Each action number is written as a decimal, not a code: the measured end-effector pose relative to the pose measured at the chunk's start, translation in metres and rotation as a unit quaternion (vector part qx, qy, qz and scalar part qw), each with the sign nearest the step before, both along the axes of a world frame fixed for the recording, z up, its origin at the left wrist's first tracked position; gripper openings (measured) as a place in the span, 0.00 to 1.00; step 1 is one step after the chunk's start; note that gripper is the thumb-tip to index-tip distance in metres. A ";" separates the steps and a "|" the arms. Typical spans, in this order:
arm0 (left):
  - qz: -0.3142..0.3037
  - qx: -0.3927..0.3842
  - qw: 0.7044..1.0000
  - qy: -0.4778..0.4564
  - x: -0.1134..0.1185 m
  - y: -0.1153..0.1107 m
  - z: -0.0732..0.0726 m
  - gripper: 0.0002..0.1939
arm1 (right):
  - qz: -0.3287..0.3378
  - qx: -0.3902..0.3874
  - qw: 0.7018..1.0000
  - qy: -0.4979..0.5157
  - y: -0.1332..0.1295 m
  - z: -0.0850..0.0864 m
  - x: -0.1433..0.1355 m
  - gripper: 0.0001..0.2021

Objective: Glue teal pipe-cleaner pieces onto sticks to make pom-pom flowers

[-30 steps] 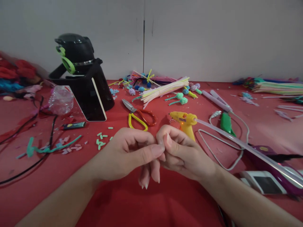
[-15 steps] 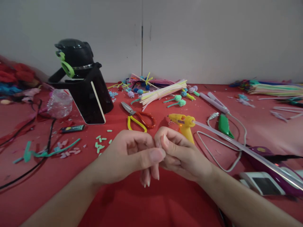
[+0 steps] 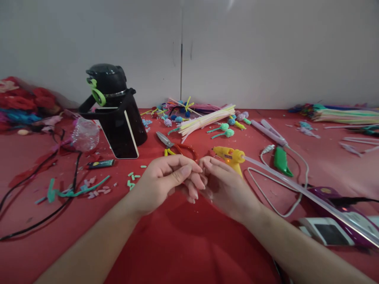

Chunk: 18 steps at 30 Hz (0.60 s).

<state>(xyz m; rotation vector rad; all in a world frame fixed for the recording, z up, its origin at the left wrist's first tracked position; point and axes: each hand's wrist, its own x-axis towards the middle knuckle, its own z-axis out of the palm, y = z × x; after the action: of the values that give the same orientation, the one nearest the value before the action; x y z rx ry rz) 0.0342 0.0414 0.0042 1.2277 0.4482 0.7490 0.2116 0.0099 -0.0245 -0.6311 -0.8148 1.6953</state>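
My left hand (image 3: 174, 179) and my right hand (image 3: 225, 183) meet fingertip to fingertip above the red table (image 3: 183, 244). Thumb and fingers of each are pinched together; anything between them is too small or too hidden to make out. Just behind the left fingers lie scissors (image 3: 185, 151) with a red and a yellow handle, partly covered. Beyond the right hand stands a yellow glue gun (image 3: 232, 154) with a long clear glue stick (image 3: 284, 178) running out of its back. Small pale green cut pieces (image 3: 131, 182) lie left of my left hand.
A black flask (image 3: 134, 118) and a black phone or tablet (image 3: 121, 136) stand at the left back. Pipe cleaners (image 3: 207, 120) are bundled by the wall. A pale purple hair straightener (image 3: 269, 132), green cutter (image 3: 281, 161) and purple power strip (image 3: 322, 193) lie right; black cable (image 3: 47, 215) runs left.
Both hands have lifted slightly, and the left fingers have shifted, with its thumb now drawn back from the right hand. The whole view has turned a little upward and left.
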 end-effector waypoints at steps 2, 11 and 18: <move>0.014 -0.002 1.000 0.016 0.000 0.000 0.002 0.10 | -0.017 0.009 1.000 -0.005 0.000 0.000 -0.001 0.10; 0.061 0.105 0.981 0.154 0.001 -0.006 0.008 0.19 | -0.062 0.094 0.990 -0.083 -0.004 -0.002 0.000 0.11; 0.100 0.162 0.955 0.229 0.002 -0.009 0.011 0.19 | -0.095 0.103 0.979 -0.147 -0.009 0.000 0.004 0.08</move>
<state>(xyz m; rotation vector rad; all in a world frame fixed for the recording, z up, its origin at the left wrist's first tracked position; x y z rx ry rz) 0.0357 0.0326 0.0147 1.6932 0.8658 0.7234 0.2157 0.0014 -0.0244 -0.8003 -1.0878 1.3402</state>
